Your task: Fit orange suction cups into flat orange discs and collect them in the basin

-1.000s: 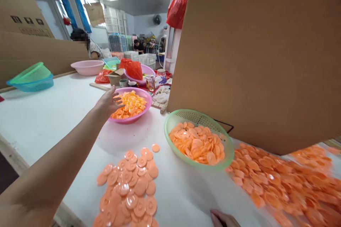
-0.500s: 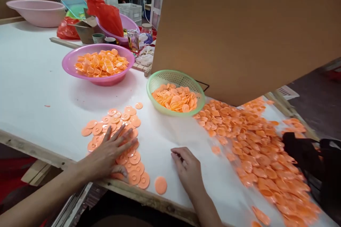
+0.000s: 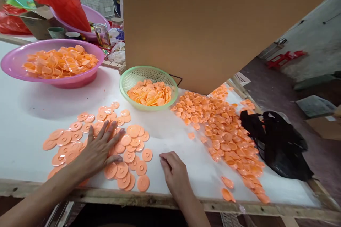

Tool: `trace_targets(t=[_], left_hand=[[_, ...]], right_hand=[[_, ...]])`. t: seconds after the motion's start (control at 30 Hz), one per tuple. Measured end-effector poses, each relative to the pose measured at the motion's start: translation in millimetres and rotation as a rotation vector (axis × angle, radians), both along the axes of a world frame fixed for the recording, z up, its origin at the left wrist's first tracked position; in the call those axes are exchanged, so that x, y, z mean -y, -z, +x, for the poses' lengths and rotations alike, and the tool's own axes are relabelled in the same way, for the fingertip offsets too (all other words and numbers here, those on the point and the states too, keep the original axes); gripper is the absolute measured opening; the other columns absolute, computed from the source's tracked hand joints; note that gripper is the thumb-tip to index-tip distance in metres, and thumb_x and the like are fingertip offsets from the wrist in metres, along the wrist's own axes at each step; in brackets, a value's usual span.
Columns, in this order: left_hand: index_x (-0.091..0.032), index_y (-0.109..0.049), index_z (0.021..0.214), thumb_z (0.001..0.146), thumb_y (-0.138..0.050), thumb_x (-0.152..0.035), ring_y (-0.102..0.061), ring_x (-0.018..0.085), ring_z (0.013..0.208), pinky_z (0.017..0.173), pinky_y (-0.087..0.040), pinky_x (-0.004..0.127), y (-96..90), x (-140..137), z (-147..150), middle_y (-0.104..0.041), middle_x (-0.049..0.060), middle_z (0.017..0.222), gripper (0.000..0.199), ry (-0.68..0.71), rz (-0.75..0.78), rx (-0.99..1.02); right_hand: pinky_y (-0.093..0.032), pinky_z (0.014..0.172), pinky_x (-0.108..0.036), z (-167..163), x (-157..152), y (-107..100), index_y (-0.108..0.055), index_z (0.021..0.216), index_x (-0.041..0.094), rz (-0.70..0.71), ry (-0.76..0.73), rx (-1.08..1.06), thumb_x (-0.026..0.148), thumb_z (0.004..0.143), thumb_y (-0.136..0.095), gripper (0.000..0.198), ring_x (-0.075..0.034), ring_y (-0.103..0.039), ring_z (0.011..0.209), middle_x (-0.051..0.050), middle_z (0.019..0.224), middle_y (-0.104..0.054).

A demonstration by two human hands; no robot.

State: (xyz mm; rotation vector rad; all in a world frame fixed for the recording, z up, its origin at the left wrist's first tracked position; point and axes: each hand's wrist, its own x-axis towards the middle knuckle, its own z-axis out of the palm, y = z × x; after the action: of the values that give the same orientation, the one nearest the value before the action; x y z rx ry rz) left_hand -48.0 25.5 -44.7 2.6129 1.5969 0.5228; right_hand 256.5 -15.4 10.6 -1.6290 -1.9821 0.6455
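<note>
Saw left hand [image 3: 99, 152] laid palm-down over orange discs [image 3: 122, 170] on white table [image 3: 162, 127] — with fingers spread wide, gripping none. Found discs under fingers, between them and scattered to both sides. Saw right hand [image 3: 174, 172] with fingers curled in, thumb close to index — could not tell if holding anything. Spotted nearest disc just left of right fingertips, apart. Logged green basket [image 3: 160, 72] beyond.
</note>
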Motion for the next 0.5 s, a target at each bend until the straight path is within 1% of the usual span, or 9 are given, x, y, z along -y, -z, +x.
trace_targets(t=[0.03, 0.1, 0.2, 0.27, 0.33, 0.4, 0.43, 0.47, 0.5], left_hand=[[-0.030, -0.022, 0.152, 0.083, -0.046, -0.071, -0.011, 0.042, 0.146, 0.110, 0.007, 0.067, 0.8, 3, -3, -0.021, 0.015, 0.159, 0.085, -0.003, 0.009, -0.018], [-0.029, -0.021, 0.153, 0.081, -0.044, -0.074, -0.012, 0.041, 0.146, 0.111, 0.007, 0.066, 0.6, 8, 2, -0.022, 0.015, 0.158, 0.087, 0.050, 0.018, -0.050], [-0.033, -0.023, 0.152, 0.078, -0.043, -0.077, -0.017, 0.040, 0.145, 0.111, 0.009, 0.066, -2.0, 9, 28, -0.027, 0.013, 0.157, 0.088, 0.179, 0.030, -0.047], [-0.034, -0.024, 0.151, 0.079, -0.044, -0.076, -0.021, 0.040, 0.144, 0.111, 0.008, 0.066, -4.4, 8, 43, -0.029, 0.013, 0.156, 0.086, 0.236, 0.002, -0.009], [-0.034, -0.029, 0.150, 0.081, -0.046, -0.073, -0.026, 0.038, 0.142, 0.112, 0.006, 0.064, -7.4, 4, 49, -0.035, 0.013, 0.154, 0.081, 0.276, -0.050, 0.051], [-0.032, -0.043, 0.143, 0.086, -0.049, -0.063, -0.035, 0.033, 0.138, 0.115, 0.003, 0.061, -11.4, -2, 48, -0.048, 0.010, 0.145, 0.066, 0.279, -0.087, 0.135], [-0.030, -0.052, 0.137, 0.090, -0.050, -0.056, -0.041, 0.031, 0.133, 0.116, -0.002, 0.059, -13.8, -6, 46, -0.056, 0.009, 0.138, 0.053, 0.260, -0.093, 0.187], [-0.028, -0.059, 0.128, 0.094, -0.049, -0.047, -0.047, 0.028, 0.127, 0.117, -0.009, 0.055, -16.4, -12, 45, -0.062, 0.008, 0.128, 0.041, 0.227, -0.097, 0.241], [-0.026, -0.064, 0.120, 0.096, -0.046, -0.039, -0.052, 0.025, 0.119, 0.114, -0.020, 0.051, -19.3, -18, 45, -0.067, 0.007, 0.119, 0.033, 0.182, -0.105, 0.289]], right_hand=[[-0.052, 0.079, -0.033, -2, -5, -2, -0.064, 0.098, 0.020, 0.015, -0.004, 0.016, 0.014, 0.093, -0.045, 0.020, -0.020, -0.061, 0.089, -0.007, 0.093, -0.064], [-0.051, 0.085, -0.037, -12, -16, -8, -0.064, 0.105, 0.019, 0.053, -0.064, 0.066, 0.012, 0.091, -0.047, 0.023, -0.022, -0.057, 0.097, -0.009, 0.101, -0.063], [-0.046, 0.098, -0.045, -27, -32, -18, -0.059, 0.123, 0.020, 0.078, -0.256, 0.167, 0.009, 0.086, -0.054, 0.039, -0.027, -0.048, 0.113, -0.011, 0.125, -0.057], [-0.044, 0.099, -0.048, -28, -37, -21, -0.057, 0.126, 0.021, 0.055, -0.339, 0.226, 0.007, 0.083, -0.058, 0.045, -0.029, -0.044, 0.118, -0.011, 0.131, -0.055], [-0.046, 0.096, -0.047, -21, -39, -21, -0.062, 0.119, 0.021, 0.023, -0.328, 0.233, 0.008, 0.083, -0.059, 0.037, -0.028, -0.047, 0.114, -0.010, 0.125, -0.059], [-0.048, 0.091, -0.043, -13, -42, -19, -0.067, 0.105, 0.020, 0.007, -0.252, 0.181, 0.011, 0.086, -0.059, 0.023, -0.026, -0.051, 0.105, -0.009, 0.111, -0.064], [-0.049, 0.088, -0.041, -10, -46, -18, -0.068, 0.100, 0.019, 0.011, -0.204, 0.148, 0.012, 0.088, -0.057, 0.018, -0.024, -0.052, 0.101, -0.008, 0.104, -0.065], [-0.049, 0.086, -0.040, -10, -51, -18, -0.068, 0.097, 0.019, 0.024, -0.157, 0.122, 0.013, 0.089, -0.055, 0.016, -0.024, -0.053, 0.097, -0.008, 0.099, -0.065], [-0.048, 0.085, -0.039, -12, -58, -17, -0.067, 0.096, 0.019, 0.040, -0.116, 0.112, 0.014, 0.091, -0.053, 0.016, -0.023, -0.053, 0.095, -0.008, 0.095, -0.065]])
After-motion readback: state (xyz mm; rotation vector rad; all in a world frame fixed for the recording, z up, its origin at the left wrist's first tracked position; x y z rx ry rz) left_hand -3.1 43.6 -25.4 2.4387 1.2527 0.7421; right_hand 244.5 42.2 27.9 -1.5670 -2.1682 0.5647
